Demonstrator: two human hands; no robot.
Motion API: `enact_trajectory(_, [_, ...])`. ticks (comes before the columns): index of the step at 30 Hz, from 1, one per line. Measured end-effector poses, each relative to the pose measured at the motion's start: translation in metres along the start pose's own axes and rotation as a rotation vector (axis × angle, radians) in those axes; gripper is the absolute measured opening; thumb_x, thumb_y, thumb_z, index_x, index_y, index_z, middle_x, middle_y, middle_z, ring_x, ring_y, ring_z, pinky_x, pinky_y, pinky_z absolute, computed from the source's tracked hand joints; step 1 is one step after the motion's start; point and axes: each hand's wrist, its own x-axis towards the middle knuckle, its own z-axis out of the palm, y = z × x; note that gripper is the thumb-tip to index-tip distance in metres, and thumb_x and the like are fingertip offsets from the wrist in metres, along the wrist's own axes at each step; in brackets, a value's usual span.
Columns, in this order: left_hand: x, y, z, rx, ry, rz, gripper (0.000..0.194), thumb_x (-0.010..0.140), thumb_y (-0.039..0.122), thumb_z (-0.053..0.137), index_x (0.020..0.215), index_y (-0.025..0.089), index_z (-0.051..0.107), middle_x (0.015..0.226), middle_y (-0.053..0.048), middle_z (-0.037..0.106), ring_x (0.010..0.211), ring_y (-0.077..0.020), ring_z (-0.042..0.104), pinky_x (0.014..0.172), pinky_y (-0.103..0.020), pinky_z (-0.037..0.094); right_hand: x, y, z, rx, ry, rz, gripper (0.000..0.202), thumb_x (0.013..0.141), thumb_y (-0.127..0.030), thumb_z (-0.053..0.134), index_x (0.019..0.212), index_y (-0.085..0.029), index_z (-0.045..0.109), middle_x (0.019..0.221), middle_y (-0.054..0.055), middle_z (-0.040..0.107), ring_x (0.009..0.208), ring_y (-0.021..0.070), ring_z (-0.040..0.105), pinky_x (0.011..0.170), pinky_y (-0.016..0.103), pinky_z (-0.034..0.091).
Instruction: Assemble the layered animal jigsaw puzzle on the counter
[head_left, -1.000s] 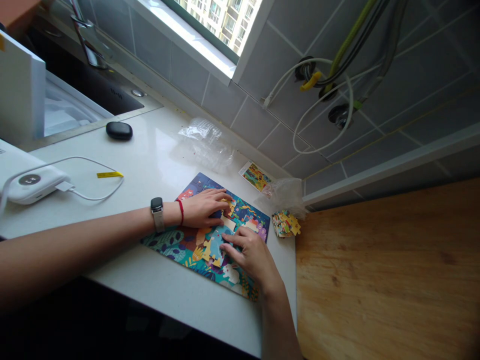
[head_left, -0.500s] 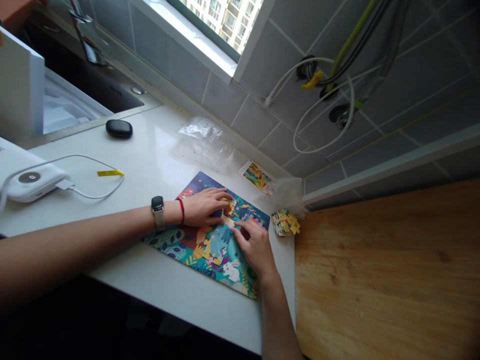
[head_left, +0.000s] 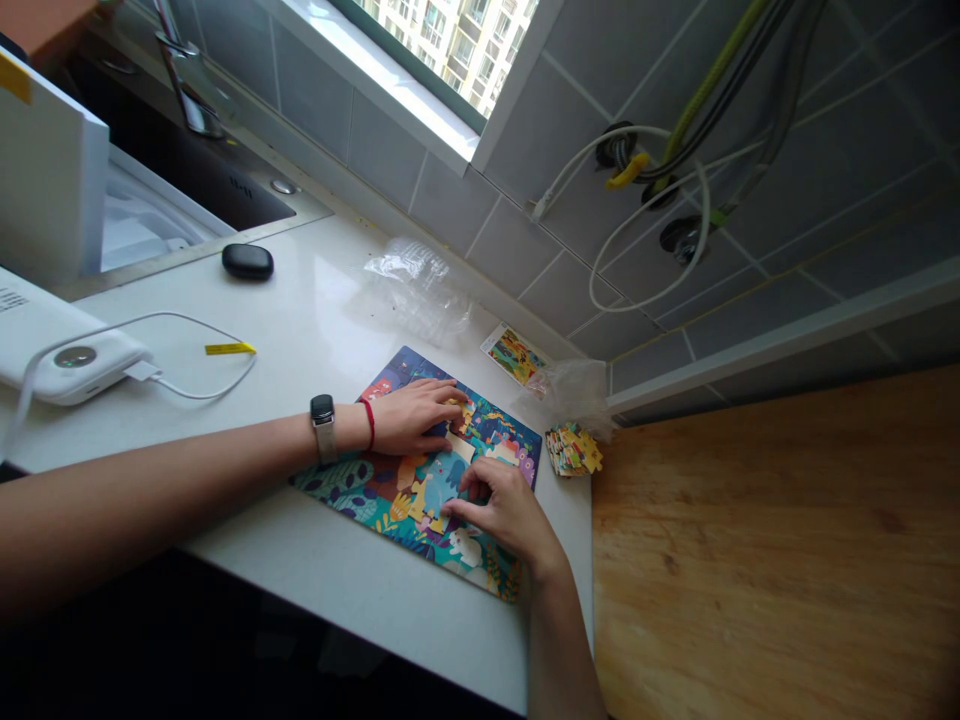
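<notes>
A colourful jigsaw puzzle (head_left: pixel 352 485) with animals and plants lies on the white counter, partly covered by my hands. My left hand (head_left: pixel 412 415) rests on its upper middle, fingers spread and pressing lightly on the pieces. Just right of that thumb is a pale bare patch in the picture. Over the right part of the puzzle, my right hand (head_left: pixel 506 500) has its thumb and curled fingers apart, touching or close above the blue area. I see nothing between them. Beyond the puzzle's right edge sits a pile of loose puzzle pieces (head_left: pixel 574 450).
A small picture card (head_left: pixel 514 352) and clear plastic wrapping (head_left: pixel 420 285) lie behind the puzzle. To the left are a black oval case (head_left: pixel 247 262), a white power bank (head_left: pixel 82 365) with a cable, and a sink (head_left: pixel 225 180). A wooden board (head_left: pixel 772 540) borders the counter at right.
My right hand has moved down and toward me from the pale patch, its thumb and fingers spreading apart. My left hand stays on the puzzle. The view has shifted slightly.
</notes>
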Motion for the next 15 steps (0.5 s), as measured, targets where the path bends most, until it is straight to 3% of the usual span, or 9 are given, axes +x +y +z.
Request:
enact_trajectory(9, [0.0002, -0.0003, -0.0010, 0.034, 0.001, 0.011, 0.019, 0.095, 0.032, 0.074, 0.110, 0.022, 0.069, 0.146, -0.012, 0.063, 0.138, -0.0331, 0.059, 0.124, -0.054, 0.041, -0.0010, 0.0049, -0.0025, 0.054, -0.038, 0.006, 0.017, 0.088, -0.025, 0.084, 0.083, -0.021, 0.069, 0.080, -0.002, 0.066, 0.073, 0.0148, 0.059, 0.067, 0.025, 0.044])
enact_trajectory(15, [-0.0001, -0.0037, 0.0005, -0.002, 0.033, -0.024, 0.019, 0.098, 0.034, 0.070, 0.112, 0.021, 0.071, 0.146, -0.015, 0.063, 0.142, -0.0365, 0.055, 0.120, -0.056, 0.044, 0.0010, 0.0041, -0.0028, 0.050, 0.020, -0.028, 0.013, 0.088, -0.018, 0.079, 0.082, -0.021, 0.068, 0.078, -0.002, 0.065, 0.071, 0.0143, 0.059, 0.066, 0.025, 0.045])
